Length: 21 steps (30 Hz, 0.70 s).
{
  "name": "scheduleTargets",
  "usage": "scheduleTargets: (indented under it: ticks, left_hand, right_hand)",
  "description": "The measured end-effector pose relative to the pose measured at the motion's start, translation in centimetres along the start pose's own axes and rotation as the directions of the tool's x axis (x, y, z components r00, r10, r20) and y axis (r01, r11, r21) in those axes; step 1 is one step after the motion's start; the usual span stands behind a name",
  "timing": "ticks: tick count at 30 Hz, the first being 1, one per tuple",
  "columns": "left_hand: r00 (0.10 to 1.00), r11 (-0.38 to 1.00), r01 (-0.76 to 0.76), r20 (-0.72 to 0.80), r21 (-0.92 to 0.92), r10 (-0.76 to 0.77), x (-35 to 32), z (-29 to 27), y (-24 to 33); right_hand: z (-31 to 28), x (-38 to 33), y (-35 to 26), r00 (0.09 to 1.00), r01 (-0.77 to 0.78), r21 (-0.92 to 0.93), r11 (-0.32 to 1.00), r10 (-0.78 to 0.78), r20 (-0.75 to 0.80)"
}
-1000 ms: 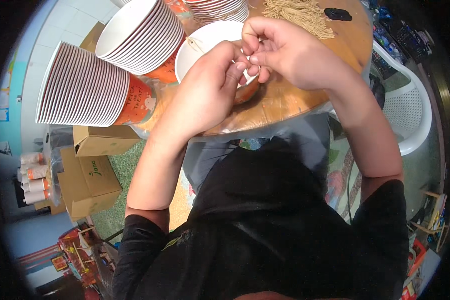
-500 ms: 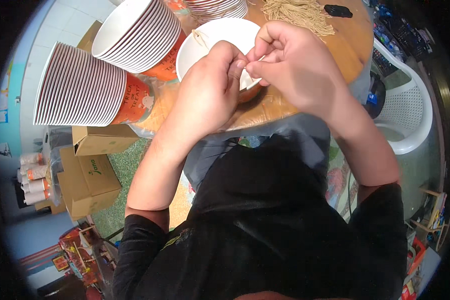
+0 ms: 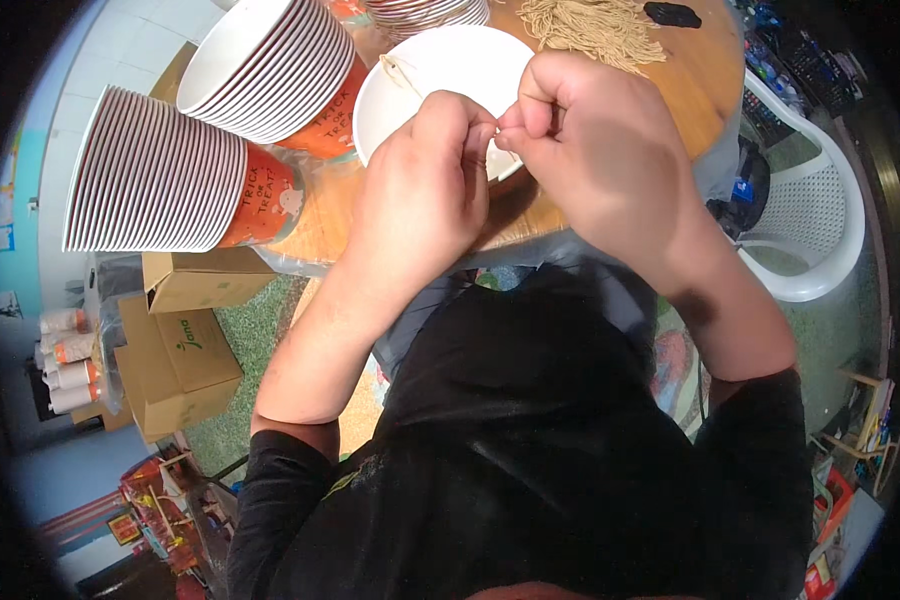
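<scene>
Over a white-lined paper bucket (image 3: 460, 55), my two hands meet, fingertips almost touching. My left hand (image 3: 415, 190) is closed, thumb pressed to the curled index finger. My right hand (image 3: 610, 150) pinches with thumb and forefinger, the other fingers curled in. Between the pinches shows a tiny pale bit of string (image 3: 497, 132); most of it is hidden by the fingers. Another stretch of beige string (image 3: 398, 75) is looped at the bucket's far left rim and runs toward my left hand. The bucket's near wall is mostly covered by my hands.
Left of my hands lie two nested stacks of orange paper buckets, a nearer stack (image 3: 160, 180) and a farther stack (image 3: 270, 75). Beyond the bucket are another stack (image 3: 425, 12), a bundle of beige strings (image 3: 590, 30) and a black object (image 3: 673, 15). A white plastic chair (image 3: 845, 215) stands right; cardboard boxes (image 3: 180, 365) are lower left.
My right thumb and forefinger have drawn into a tighter pinch close to my left fingertips. Both hands have shifted slightly toward me; the view has moved a little.
</scene>
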State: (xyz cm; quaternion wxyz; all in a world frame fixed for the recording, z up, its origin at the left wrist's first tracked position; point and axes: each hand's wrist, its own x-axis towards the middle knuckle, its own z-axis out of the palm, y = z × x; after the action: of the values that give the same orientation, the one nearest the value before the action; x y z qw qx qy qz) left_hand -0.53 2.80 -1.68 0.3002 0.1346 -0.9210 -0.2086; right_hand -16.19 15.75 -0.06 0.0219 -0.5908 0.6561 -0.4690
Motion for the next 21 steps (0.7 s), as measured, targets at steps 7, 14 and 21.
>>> scheduleTargets:
  ticks: [7, 14, 21]
  left_hand:
    - [1.0, 1.0, -0.005, -0.015, 0.012, 0.005, -0.2, 0.4, 0.1]
    - [0.999, 0.998, -0.047, -0.012, 0.034, 0.048, -0.4, 0.5, 0.5]
    - [1.0, 0.99, -0.005, -0.016, -0.144, 0.003, 0.0, 0.8, 1.0]
  right_hand:
    - [0.3, -0.8, -1.0, 0.99, 0.116, -0.027, 0.993, -0.118, -0.076]
    - [-0.5, -0.9, -0.8, 0.993, 0.117, -0.087, 0.989, -0.119, -0.023]
    - [-0.5, -0.1, 1.9, 0.978, -0.209, 0.309, 0.928, 0.19, 0.088]
